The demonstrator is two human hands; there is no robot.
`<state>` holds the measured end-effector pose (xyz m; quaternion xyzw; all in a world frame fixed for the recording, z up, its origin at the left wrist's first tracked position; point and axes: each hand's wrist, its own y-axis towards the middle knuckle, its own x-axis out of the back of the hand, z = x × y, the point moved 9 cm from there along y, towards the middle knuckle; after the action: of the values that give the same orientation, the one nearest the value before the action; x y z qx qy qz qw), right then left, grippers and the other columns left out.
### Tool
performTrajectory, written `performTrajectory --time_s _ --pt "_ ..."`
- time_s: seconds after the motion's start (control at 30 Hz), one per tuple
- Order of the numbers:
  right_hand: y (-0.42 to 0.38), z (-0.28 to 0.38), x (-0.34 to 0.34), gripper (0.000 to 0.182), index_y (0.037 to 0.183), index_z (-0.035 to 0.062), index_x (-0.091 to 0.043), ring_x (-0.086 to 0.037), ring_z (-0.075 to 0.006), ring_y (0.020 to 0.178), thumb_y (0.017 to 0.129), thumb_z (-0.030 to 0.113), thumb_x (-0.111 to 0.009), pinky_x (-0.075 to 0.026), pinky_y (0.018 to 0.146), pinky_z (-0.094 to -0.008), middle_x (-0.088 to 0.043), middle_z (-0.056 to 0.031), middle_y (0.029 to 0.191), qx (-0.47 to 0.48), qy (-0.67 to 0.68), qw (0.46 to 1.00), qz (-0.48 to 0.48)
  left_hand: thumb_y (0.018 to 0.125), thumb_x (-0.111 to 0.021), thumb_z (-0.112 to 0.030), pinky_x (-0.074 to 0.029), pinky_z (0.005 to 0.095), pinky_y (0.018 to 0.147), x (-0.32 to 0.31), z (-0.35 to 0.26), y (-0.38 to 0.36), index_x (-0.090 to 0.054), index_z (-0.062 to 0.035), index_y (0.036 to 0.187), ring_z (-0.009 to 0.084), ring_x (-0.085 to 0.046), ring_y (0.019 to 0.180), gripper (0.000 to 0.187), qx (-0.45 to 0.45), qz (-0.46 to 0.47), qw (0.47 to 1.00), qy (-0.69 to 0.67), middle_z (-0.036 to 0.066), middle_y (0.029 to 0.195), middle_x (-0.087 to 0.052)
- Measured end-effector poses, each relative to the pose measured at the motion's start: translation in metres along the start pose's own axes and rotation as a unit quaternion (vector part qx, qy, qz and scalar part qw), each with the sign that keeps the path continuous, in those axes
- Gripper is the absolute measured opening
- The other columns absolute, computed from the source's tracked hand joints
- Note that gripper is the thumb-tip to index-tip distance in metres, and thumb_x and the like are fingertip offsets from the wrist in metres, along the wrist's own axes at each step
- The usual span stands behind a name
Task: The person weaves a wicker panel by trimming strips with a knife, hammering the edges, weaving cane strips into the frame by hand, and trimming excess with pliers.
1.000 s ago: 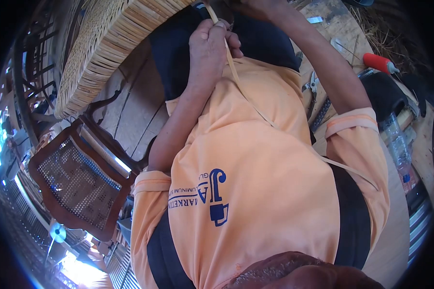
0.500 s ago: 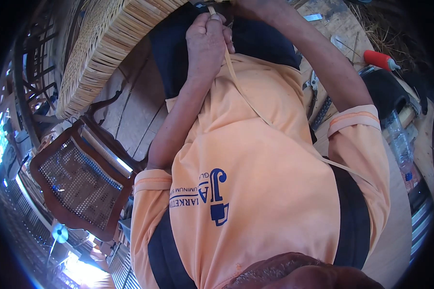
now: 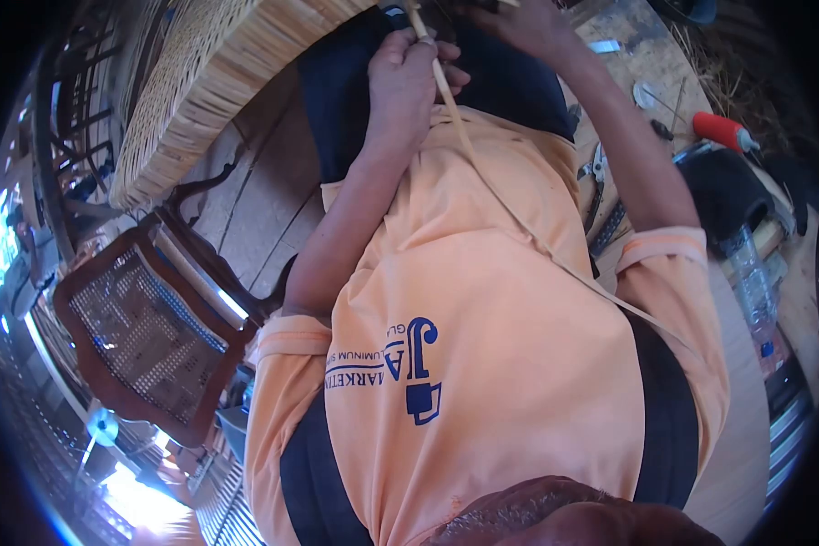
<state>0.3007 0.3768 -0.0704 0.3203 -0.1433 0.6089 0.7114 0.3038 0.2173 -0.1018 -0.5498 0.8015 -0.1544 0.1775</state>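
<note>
A long pale cane strip (image 3: pixel 496 189) runs from the top edge down across the orange shirt (image 3: pixel 500 346) towards the right sleeve. My left hand (image 3: pixel 402 86) is closed on it near the lap, thumb and finger pinching it. Beside it, at the top edge, my right hand (image 3: pixel 523 27) is apart from the left, with its fingers bent and partly cut off by the frame. A short pale piece shows at those fingers; what it is cannot be made out. The woven cane seat (image 3: pixel 209 86) stands to the left of my left hand.
A dark wooden chair with a cane panel (image 3: pixel 150 332) is at the left. On the right lie a red bottle (image 3: pixel 719 131), pliers (image 3: pixel 599 164), a black object (image 3: pixel 723 187) and a clear plastic bottle (image 3: pixel 753 282). Wooden floorboards (image 3: pixel 264 173) show beside the lap.
My right hand has moved right and up, away from my left hand. The left hand has shifted slightly right and down, still holding the strip. The view has shifted a little.
</note>
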Motion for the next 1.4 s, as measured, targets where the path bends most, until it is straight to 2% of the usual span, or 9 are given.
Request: performTrajectory --time_s 0.27,0.7,0.97,1.0,1.1,1.17,1.23,1.27,1.4 --pt "-0.023 -0.017 -0.027 0.037 0.113 0.0032 -0.053 -0.063 -0.0340 0.088 0.081 0.021 -0.061 -0.049 0.077 -0.0388 -0.064 -0.0171 0.093 -0.132 0.161 0.978 -0.005 0.084 -0.063 0.002 -0.052 0.0309 0.067 0.007 -0.039 0.021 -0.048 -0.0005 0.109 0.0161 -0.060 0.075 0.030 -0.236 -0.141 0.935 0.224 0.007 0.090 -0.059" --pt "0.032 0.011 -0.023 0.026 0.107 0.0034 -0.063 -0.062 -0.0411 0.092 0.087 0.018 -0.055 -0.050 0.078 -0.0445 -0.065 -0.0235 0.097 -0.002 0.013 0.994 0.111 0.090 -0.060 -0.009 -0.051 0.0282 0.056 0.011 -0.023 0.037 -0.058 0.0003 0.092 0.0146 -0.062 0.065 0.009 -0.103 -0.148 0.981 0.079 0.007 0.071 -0.062" --pt "0.015 -0.009 -0.031 0.025 0.099 0.0047 -0.067 -0.063 -0.0423 0.081 0.084 0.022 -0.058 -0.051 0.072 -0.0477 -0.066 -0.0218 0.085 -0.010 -0.291 0.944 0.154 0.093 -0.058 -0.015 -0.046 0.0292 0.059 0.021 -0.049 0.028 -0.062 -0.0001 0.086 0.0122 -0.058 0.064 0.017 -0.264 -0.163 0.926 0.217 0.004 0.067 -0.060" --pt "0.008 -0.018 -0.027 0.025 0.099 0.0047 -0.067 -0.063 -0.0423 0.081 0.084 0.022 -0.058 -0.051 0.072 -0.0477 -0.066 -0.0218 0.085 -0.016 -0.293 0.944 0.153 0.090 -0.061 -0.016 -0.046 0.0343 0.060 0.028 -0.025 0.032 -0.062 -0.0007 0.082 0.0187 -0.058 0.061 0.017 -0.106 -0.150 0.978 0.094 0.006 0.063 -0.058" --pt "0.003 -0.039 -0.024 0.026 0.097 0.0022 -0.067 -0.062 -0.0437 0.078 0.082 0.023 -0.060 -0.050 0.069 -0.0486 -0.065 -0.0225 0.080 -0.059 -0.290 0.925 0.238 0.093 -0.055 -0.015 -0.048 0.0246 0.056 0.047 -0.003 0.036 -0.062 0.0013 0.097 0.0119 -0.057 0.064 0.018 -0.159 -0.101 0.982 -0.025 0.004 0.076 -0.059" --pt "0.004 0.000 0.007 0.028 0.095 -0.0018 -0.065 -0.061 -0.0456 0.078 0.083 0.023 -0.059 -0.049 0.069 -0.0481 -0.065 -0.0249 0.080 -0.101 -0.107 0.982 0.119 0.092 -0.061 -0.019 -0.044 0.0247 0.055 0.053 0.004 0.024 -0.066 0.0008 0.092 0.0097 -0.054 0.063 0.020 -0.063 -0.123 0.990 -0.018 0.003 0.072 -0.059" --pt "-0.011 -0.018 0.007 0.031 0.098 -0.0022 -0.065 -0.063 -0.0413 0.075 0.085 0.025 -0.058 -0.049 0.067 -0.0448 -0.065 -0.0235 0.078 -0.147 -0.068 0.981 0.108 0.089 -0.061 -0.019 -0.050 0.0276 0.061 0.052 -0.005 0.021 -0.066 -0.0036 0.090 0.0165 -0.064 0.073 0.016 -0.126 -0.125 0.956 0.236 0.008 0.080 -0.062" --pt "-0.029 -0.040 0.002 0.030 0.103 0.0017 -0.064 -0.065 -0.0315 0.077 0.081 0.022 -0.065 -0.051 0.069 -0.0395 -0.067 -0.0152 0.086 -0.135 -0.045 0.989 0.050 0.087 -0.063 -0.017 -0.053 0.0311 0.066 0.041 -0.024 0.006 -0.066 -0.0086 0.099 0.0221 -0.065 0.081 0.015 -0.304 -0.134 0.861 0.385 0.008 0.089 -0.061" --pt "-0.070 -0.032 -0.016 0.035 0.102 0.0010 -0.065 -0.063 -0.0142 0.070 0.082 0.029 -0.071 -0.049 0.062 -0.0291 -0.066 -0.0042 0.080 -0.266 0.222 0.937 0.030 0.078 -0.068 -0.009 -0.056 0.0330 0.070 0.001 -0.047 -0.016 -0.063 -0.0173 0.115 0.0226 -0.063 0.085 0.038 -0.457 -0.076 0.744 0.482 0.005 0.108 -0.056"
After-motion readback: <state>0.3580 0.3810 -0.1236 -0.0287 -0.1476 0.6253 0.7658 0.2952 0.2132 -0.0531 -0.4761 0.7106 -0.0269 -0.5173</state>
